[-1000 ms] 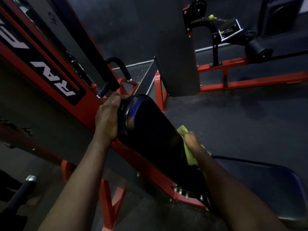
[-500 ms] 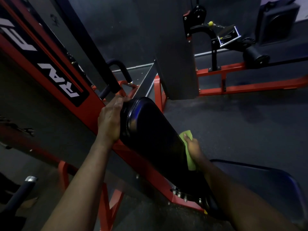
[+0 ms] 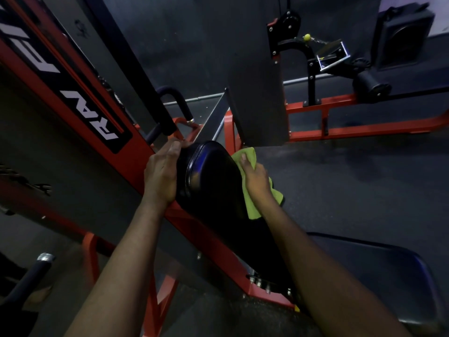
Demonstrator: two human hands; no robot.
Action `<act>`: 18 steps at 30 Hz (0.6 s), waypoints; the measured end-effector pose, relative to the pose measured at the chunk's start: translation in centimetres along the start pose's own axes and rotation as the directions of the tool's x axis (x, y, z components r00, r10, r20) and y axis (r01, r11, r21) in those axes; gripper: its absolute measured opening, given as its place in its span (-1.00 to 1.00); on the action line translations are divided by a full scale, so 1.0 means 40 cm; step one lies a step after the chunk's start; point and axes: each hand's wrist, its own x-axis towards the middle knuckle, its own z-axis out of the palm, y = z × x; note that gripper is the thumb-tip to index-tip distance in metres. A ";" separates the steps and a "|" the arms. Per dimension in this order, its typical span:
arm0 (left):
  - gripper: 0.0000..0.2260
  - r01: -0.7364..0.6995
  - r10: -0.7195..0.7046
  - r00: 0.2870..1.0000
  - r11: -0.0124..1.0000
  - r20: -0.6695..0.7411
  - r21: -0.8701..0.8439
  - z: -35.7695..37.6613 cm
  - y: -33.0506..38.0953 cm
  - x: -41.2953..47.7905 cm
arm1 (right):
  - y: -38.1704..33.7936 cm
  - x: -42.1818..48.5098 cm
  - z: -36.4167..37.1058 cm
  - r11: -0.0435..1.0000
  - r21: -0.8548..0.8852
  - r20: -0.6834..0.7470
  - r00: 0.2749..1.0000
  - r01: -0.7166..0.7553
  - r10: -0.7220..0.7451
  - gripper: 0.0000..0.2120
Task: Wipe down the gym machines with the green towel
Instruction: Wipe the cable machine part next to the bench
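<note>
A black padded backrest (image 3: 210, 181) slants up along a red machine frame (image 3: 136, 154) in the middle of the view. My left hand (image 3: 161, 172) holds the pad's upper left edge, fingers wrapped over the top. Against the pad's right side, near its top, my right hand (image 3: 255, 178) presses the green towel (image 3: 252, 207). The towel sticks out above my fingers and hangs below my wrist. The pad's right face is hidden behind my hand and the towel.
A black seat pad (image 3: 379, 271) lies at lower right. A grey column (image 3: 257, 76) stands just beyond the pad. Behind it are a second red frame (image 3: 364, 128), a black roller (image 3: 369, 86) and a pulley bracket. Black handles (image 3: 170, 100) curve up behind the pad; dark floor (image 3: 352, 181) spreads right.
My right hand slid the green towel up the pad's right side, from mid-length to near the top. My left hand stayed on the upper left edge.
</note>
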 end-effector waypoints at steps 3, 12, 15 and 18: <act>-0.60 -0.001 0.001 1.000 0.999 -0.007 0.035 0.002 0.001 0.001 | 0.179 0.025 -0.028 0.995 0.013 -0.027 0.994 -0.102 0.102 -0.26; -0.59 -0.023 0.023 1.000 0.999 -0.007 0.026 0.002 -0.022 0.007 | 0.165 -0.011 -0.059 0.948 -0.152 -0.047 0.960 -0.282 0.278 -0.33; -0.58 -0.029 0.029 0.999 0.999 -0.025 0.018 0.005 -0.031 0.009 | 0.025 0.011 -0.014 0.979 -0.151 -0.019 0.990 -0.140 0.138 -0.15; -0.62 -0.036 0.039 0.999 0.995 -0.023 0.089 0.003 -0.041 0.014 | -0.149 -0.004 0.032 0.996 -0.073 0.029 0.999 0.045 -0.043 -0.32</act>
